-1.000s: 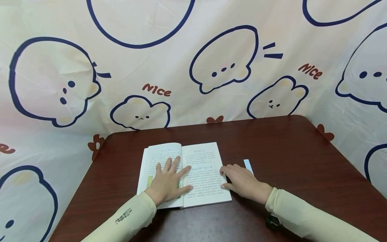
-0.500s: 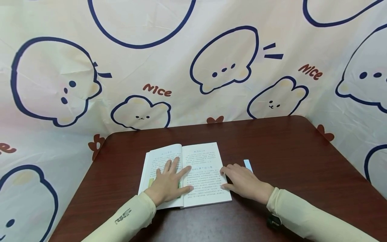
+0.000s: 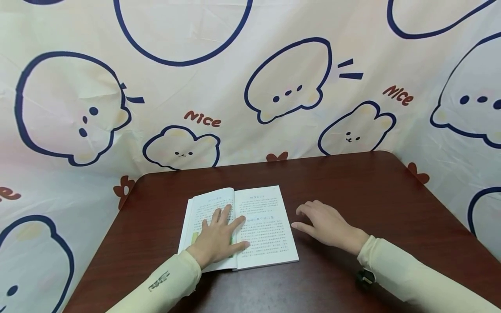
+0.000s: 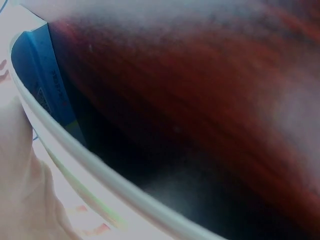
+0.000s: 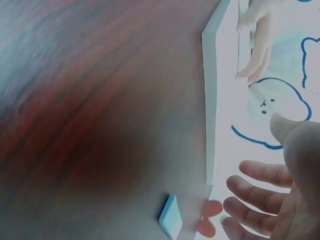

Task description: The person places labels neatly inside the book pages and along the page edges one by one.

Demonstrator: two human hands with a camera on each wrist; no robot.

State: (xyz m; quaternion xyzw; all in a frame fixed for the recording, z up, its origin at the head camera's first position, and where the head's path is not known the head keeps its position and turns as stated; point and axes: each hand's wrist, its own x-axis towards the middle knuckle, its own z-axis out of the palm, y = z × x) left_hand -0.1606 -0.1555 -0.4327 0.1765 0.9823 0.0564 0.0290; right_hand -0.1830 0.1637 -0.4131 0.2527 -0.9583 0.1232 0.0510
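The open book (image 3: 238,228) lies flat near the middle of the dark wooden table (image 3: 372,191), toward its near edge, spine running near to far, both printed pages facing up. It looks like a thin paperback: light, its pages soft and easily creased, its cover probably slick enough to slide on the polished wood under a sideways push. Pressing down on the pages would likely hold it in place better than gripping it; a page would be best lifted at its free outer edge or corner, and the whole book taken by the spine or the stacked page edges.

The left hand (image 3: 217,237) rests palm down on the left page, fingers spread and straight, the thumb reaching across the gutter onto the right page. It presses rather than grips.

The right hand (image 3: 328,224) hovers over or lightly rests on the table just right of the book, apart from its right edge, fingers loosely extended and holding nothing. The right wrist view shows a small pale blue slip (image 5: 170,216), perhaps a bookmark, lying on the wood near those fingers (image 5: 255,192); the view is too soft to say whether they touch it. It looks thin and flat, so it would need a fingertip pinch at one edge.

Behind the table hangs a cartoon-printed cloth backdrop (image 3: 289,82).
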